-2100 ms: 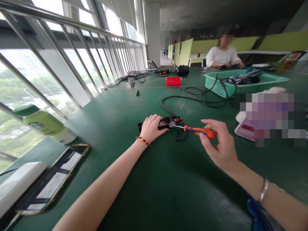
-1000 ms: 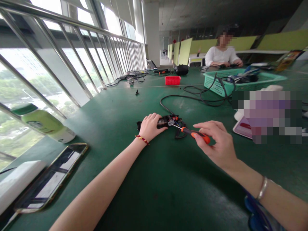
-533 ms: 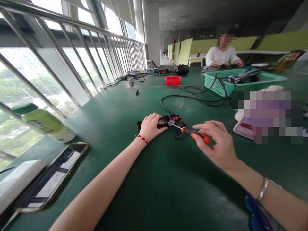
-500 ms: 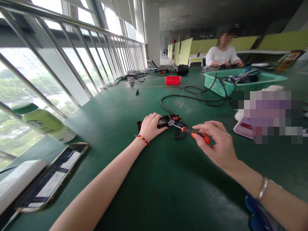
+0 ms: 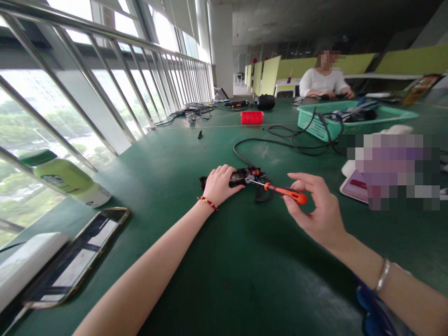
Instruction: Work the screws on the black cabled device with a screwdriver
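– On the green table (image 5: 196, 154), what does the left hand (image 5: 220, 185) do?
– It grips an opened black device (image 5: 245, 176) lying mid-table, fingers curled over it. The right hand (image 5: 318, 212) pinches an orange-handled screwdriver (image 5: 286, 191), its tip touching the device's exposed wiring.

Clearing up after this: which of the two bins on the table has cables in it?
The big teal basket on the right; the small red bin shows none.
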The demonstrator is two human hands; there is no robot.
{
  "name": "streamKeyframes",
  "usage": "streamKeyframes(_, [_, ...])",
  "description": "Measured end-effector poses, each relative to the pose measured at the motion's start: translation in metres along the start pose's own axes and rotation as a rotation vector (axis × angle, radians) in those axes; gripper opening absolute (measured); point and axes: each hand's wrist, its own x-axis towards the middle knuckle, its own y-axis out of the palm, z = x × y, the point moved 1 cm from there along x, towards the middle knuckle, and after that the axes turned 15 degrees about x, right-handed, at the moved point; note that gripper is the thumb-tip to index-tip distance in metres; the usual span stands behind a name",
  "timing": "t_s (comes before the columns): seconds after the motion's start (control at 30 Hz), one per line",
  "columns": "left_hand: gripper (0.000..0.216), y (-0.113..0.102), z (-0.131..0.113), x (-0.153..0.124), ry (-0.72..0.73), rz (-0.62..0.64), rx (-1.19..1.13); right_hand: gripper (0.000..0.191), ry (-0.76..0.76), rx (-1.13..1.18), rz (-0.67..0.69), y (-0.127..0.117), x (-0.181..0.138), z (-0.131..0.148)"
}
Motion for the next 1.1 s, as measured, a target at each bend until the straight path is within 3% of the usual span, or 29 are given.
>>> streamKeyframes(0.1, [0.040, 0.000, 0.000, 0.000, -0.001, -0.002, -0.001, 0.039, -0.047, 0.002, -0.030, -0.001, 0.000, 0.000])
streamKeyframes(0.3, [0.041, 0.001, 0.001, 0.000, -0.002, -0.003, 0.005, 0.016, -0.041, -0.046, 0.049, 0.000, 0.002, 0.002])
streamKeyframes(0.53, [0.039, 0.000, 0.000, 0.000, -0.001, 0.017, -0.004, 0.040, -0.048, 0.006, -0.094, 0.000, -0.002, -0.003])
streamKeyframes(0.73, [0.038, -0.001, 0.000, 0.000, -0.003, 0.018, -0.005, 0.014, -0.018, -0.049, 0.015, 0.000, 0.000, 0.001])
streamKeyframes(0.93, [0.035, -0.004, -0.005, -0.001, -0.011, -0.017, 0.065, 0.036, -0.063, 0.006, -0.057, 0.000, 0.001, 0.001])
streamKeyframes(1.1, [0.032, -0.006, -0.010, -0.001, -0.020, -0.031, 0.089, 0.017, -0.064, -0.026, 0.062, 0.001, 0.000, 0.002])
